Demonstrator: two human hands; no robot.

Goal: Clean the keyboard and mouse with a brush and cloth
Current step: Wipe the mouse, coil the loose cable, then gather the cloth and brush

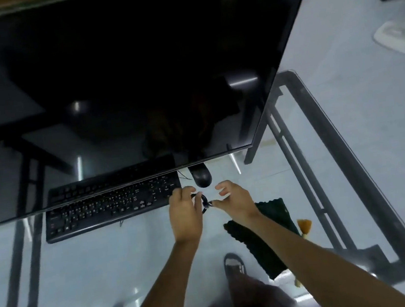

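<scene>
Both hands (pixel 204 204) pinch a limp, light mouse cable (pixel 205 204) near the glass desk (pixel 132 252) middle; grip the mouse (pixel 201 178) body.

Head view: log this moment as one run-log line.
stage: pre-cleaning | left hand + right hand: both on coiled black cable | keyboard, mouse: untouched | cloth, brush: lying on glass desk

Keyboard (pixel 110 206) black, pale legends. Mouse (pixel 201 176) black. Cloth (pixel 264 238) at 4 o'clock dark green-black, knit-textured. Brush (pixel 305 226) bristles orange-tan. Monitor (pixel 134 72) glossy black.
</scene>
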